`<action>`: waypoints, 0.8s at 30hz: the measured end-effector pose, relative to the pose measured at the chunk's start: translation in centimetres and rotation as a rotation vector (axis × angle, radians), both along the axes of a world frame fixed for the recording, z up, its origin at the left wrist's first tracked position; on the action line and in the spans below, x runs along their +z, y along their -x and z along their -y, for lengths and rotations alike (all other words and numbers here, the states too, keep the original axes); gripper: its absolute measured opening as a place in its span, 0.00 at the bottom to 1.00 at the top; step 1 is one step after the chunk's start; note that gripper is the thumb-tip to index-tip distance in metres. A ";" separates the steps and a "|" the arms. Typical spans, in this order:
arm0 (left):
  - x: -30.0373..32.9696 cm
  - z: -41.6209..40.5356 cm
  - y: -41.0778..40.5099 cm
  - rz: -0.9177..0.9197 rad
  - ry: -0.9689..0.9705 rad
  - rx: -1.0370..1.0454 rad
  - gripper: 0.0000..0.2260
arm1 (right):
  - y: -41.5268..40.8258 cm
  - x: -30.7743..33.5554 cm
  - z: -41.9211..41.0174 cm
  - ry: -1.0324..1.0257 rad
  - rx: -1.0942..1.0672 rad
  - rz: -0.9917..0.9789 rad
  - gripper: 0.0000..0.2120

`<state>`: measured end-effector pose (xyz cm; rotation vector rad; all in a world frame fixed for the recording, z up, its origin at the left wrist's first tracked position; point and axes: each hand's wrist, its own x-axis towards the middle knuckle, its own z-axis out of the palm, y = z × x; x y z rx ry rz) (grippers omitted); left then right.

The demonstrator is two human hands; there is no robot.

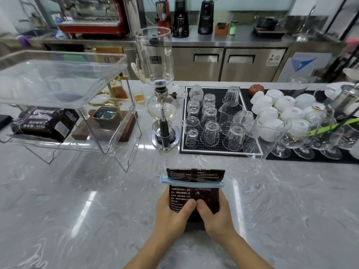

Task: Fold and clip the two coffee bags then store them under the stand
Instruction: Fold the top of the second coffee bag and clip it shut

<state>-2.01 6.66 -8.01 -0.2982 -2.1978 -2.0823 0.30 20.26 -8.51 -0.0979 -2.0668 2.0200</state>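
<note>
A dark coffee bag (196, 189) stands upright on the marble counter near the front, its top folded over and held by a light blue clip (191, 183) across its width. My left hand (171, 212) and my right hand (215, 216) grip the bag's lower half from both sides, thumbs meeting on its front face. A second dark coffee bag (46, 123) lies flat beneath the clear acrylic stand (64, 84) at the left; I cannot see a clip on it.
A glass siphon brewer (162, 98) stands just right of the stand. Behind my hands, a black mat (219, 148) holds several upturned glasses and a clear pitcher. White cups and stemmed glasses crowd the right. A wooden board with a gold dripper sits behind the stand.
</note>
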 end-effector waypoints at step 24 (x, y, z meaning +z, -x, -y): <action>2.3 2.8 -1.7 0.163 -0.019 0.123 0.10 | -0.6 1.4 2.7 -0.008 0.000 0.061 0.12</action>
